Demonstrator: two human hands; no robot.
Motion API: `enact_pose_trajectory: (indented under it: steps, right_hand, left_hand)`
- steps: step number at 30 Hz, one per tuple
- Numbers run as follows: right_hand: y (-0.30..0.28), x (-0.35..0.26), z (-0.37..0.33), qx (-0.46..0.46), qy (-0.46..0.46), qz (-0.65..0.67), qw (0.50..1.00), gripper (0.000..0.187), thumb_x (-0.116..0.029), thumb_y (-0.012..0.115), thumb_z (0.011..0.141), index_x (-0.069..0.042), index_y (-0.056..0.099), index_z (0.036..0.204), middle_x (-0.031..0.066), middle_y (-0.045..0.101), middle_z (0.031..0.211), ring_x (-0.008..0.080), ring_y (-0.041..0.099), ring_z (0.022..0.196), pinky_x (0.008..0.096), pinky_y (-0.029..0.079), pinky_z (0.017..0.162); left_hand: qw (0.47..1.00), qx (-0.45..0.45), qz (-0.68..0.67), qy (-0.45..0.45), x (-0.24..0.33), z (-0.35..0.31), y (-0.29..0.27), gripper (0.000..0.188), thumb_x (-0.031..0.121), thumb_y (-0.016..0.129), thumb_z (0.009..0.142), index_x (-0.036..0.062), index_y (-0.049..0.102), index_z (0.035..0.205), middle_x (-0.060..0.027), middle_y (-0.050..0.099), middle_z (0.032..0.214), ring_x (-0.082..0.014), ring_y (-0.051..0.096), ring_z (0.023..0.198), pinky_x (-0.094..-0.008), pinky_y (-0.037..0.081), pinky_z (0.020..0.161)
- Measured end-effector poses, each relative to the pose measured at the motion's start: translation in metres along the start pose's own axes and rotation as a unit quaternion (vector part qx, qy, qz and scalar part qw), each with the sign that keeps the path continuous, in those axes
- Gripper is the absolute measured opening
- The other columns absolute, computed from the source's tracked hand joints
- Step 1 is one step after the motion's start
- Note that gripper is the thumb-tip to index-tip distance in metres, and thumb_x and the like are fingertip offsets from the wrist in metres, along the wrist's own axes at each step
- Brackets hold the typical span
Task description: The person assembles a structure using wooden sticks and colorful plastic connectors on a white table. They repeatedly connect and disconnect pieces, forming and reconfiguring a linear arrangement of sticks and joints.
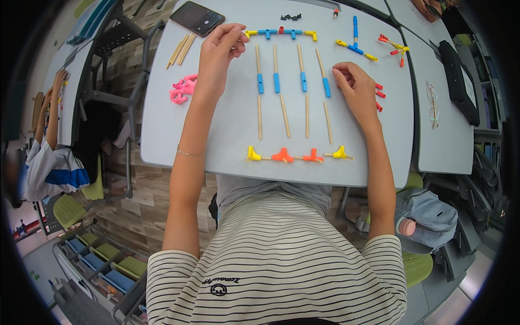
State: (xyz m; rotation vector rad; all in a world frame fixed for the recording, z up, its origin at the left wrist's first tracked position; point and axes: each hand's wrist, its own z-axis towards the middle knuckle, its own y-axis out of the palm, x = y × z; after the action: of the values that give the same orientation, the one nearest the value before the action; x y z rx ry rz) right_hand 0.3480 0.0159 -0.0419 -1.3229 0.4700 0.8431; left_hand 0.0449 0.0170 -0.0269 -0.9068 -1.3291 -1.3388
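My left hand [222, 51] is raised over the table's far left part, fingers curled together. Its fingertips are beside the yellow connector [250, 33] ending a row of blue connectors [293, 34] with a red connector [281, 30] in the middle; whether they touch it is unclear. My right hand [355, 89] curls loosely, with nothing visible in it, to the right of several upright columns. Each column has a wooden stick [275, 58] in a blue sleeve connector [304, 82], with another stick [307, 116] below. Nearest me, yellow connectors [340, 152] and orange connectors [283, 155] carry short sticks.
Pink connectors [184, 89], loose sticks [181, 50] and a phone [196, 19] lie at left. Black pieces [291, 17], a blue-yellow assembly [355, 46], a red-yellow assembly [398, 47] and red connectors [379, 93] lie far and right. Glasses [433, 103] rest on the adjoining table.
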Motion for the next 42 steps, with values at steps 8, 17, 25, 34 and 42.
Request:
enact_pose_trajectory:
  steps: [8, 17, 25, 34, 42]
  right_hand:
    - [0.000, -0.003, -0.001, 0.000, -0.015, -0.008, 1.000, 0.017, -0.015, 0.066, 0.097, 0.001, 0.069, 0.101, 0.0078, 0.069, 0.090, 0.0121, 0.062, 0.076, 0.0250, 0.052, 0.070]
    - [-0.001, -0.004, -0.002, 0.000, -0.015, -0.030, 0.999, 0.016, -0.014, 0.065, 0.096, 0.000, 0.070, 0.102, 0.0075, 0.069, 0.091, 0.0119, 0.063, 0.077, 0.0255, 0.052, 0.070]
    - [-0.006, -0.040, 0.005, 0.003, -0.034, 0.037, 0.999, 0.018, -0.018, 0.066, 0.096, -0.001, 0.071, 0.099, 0.0065, 0.070, 0.087, 0.0114, 0.063, 0.074, 0.0246, 0.051, 0.067]
    - [0.024, -0.102, 0.029, -0.240, -0.067, 0.073, 0.966, 0.026, -0.026, 0.070, 0.092, 0.001, 0.071, 0.094, 0.0108, 0.069, 0.075, 0.0162, 0.063, 0.066, 0.0295, 0.051, 0.065]
    - [0.080, -0.090, 0.049, -0.238, -0.186, -0.179, 0.936, 0.030, -0.027, 0.078, 0.081, 0.002, 0.070, 0.078, 0.0179, 0.071, 0.075, 0.0310, 0.068, 0.066, 0.0401, 0.055, 0.066]
  left_hand:
    - [1.000, -0.003, -0.002, -0.017, 0.003, -0.002, 0.002, 0.024, 0.020, 0.057, 0.103, 0.0000, 0.064, 0.114, -0.0003, 0.062, 0.087, -0.0071, 0.051, 0.077, -0.0221, 0.044, 0.073]
    - [1.000, -0.015, 0.013, -0.022, 0.000, -0.002, 0.002, 0.022, 0.020, 0.057, 0.103, 0.0014, 0.065, 0.112, 0.0008, 0.062, 0.088, -0.0060, 0.050, 0.075, -0.0215, 0.043, 0.073]
    - [0.836, 0.005, 0.548, 0.030, -0.018, -0.011, 0.009, 0.044, 0.041, 0.064, 0.096, 0.0001, 0.067, 0.079, -0.0134, 0.062, 0.063, -0.0222, 0.059, 0.057, -0.0353, 0.048, 0.058]
    - [0.814, -0.010, 0.580, 0.032, -0.025, -0.006, 0.003, 0.039, 0.035, 0.068, 0.090, -0.0027, 0.071, 0.082, -0.0162, 0.068, 0.068, -0.0289, 0.067, 0.064, -0.0390, 0.053, 0.066]
    - [0.789, -0.017, 0.614, -0.018, -0.017, -0.006, -0.004, 0.048, 0.040, 0.061, 0.097, -0.0003, 0.071, 0.073, -0.0099, 0.066, 0.060, -0.0221, 0.067, 0.060, -0.0338, 0.052, 0.062]
